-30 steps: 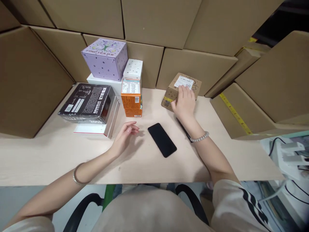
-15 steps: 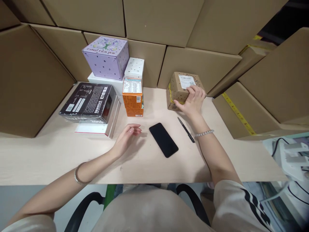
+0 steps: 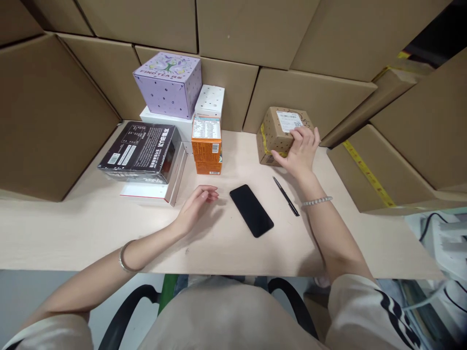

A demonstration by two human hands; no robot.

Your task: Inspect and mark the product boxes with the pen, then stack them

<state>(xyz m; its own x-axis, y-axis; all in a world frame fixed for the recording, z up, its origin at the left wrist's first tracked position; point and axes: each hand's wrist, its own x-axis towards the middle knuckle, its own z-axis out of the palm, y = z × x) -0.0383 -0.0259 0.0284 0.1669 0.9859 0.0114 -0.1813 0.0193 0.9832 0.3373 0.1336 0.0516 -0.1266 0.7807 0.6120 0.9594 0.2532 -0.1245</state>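
My right hand (image 3: pixel 301 151) grips the near right corner of a small brown cardboard parcel (image 3: pixel 277 132) with a white label, which stands on the pale table (image 3: pixel 91 228) at the back. My left hand (image 3: pixel 196 204) rests on the table with loosely curled fingers and holds nothing. Between the hands lie a black phone (image 3: pixel 251 210), face up, and a black pen (image 3: pixel 286 196). The pen is just beside my right wrist.
At the back left stand an orange carton (image 3: pixel 206 146), a purple cube box (image 3: pixel 168 85) on a white box (image 3: pixel 166 125), a small white dotted box (image 3: pixel 209 101) and a black box (image 3: pixel 142 151) on a flat white one. Large cardboard cartons (image 3: pixel 54 116) wall the table.
My right hand slid from the parcel's top to its near right corner and turned the parcel a little. The pen came into full view. My left hand stayed put.
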